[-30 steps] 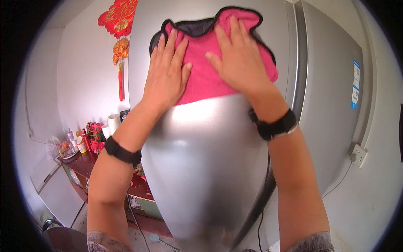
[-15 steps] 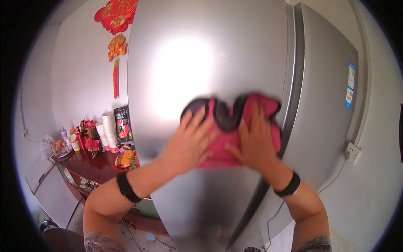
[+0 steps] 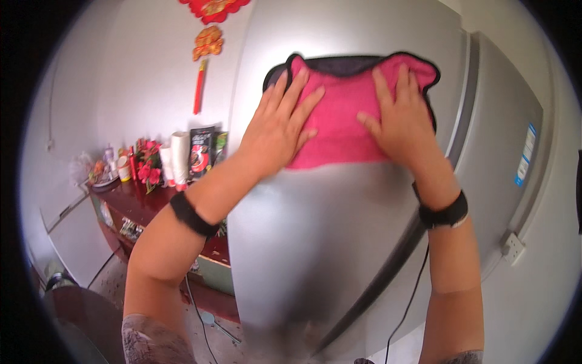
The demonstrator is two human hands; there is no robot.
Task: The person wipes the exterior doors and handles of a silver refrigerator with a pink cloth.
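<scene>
A pink cloth (image 3: 345,130) with black edging and a dark grey underside lies spread against the silver refrigerator door (image 3: 285,236). My left hand (image 3: 273,130) presses flat on the cloth's left part, its fingers spread. On the right part rests my right hand (image 3: 403,124), also flat with fingers apart. The cloth's upper edge folds over in a shallow dip, showing the dark side between two raised corners. A black band (image 3: 193,215) circles my left wrist and another black band (image 3: 444,209) my right.
Left of the refrigerator stands a dark red cabinet (image 3: 139,203) holding white rolls (image 3: 180,159), red flowers (image 3: 147,162), bottles and a black pouch (image 3: 201,151). A red hanging ornament (image 3: 209,42) is on the wall. At right are a wall socket (image 3: 514,249) and a cable (image 3: 409,303).
Both hands have slid the cloth upward on the refrigerator door. The cloth now lies flatter, its deep fold at the top opened out. The view has shifted somewhat left.
</scene>
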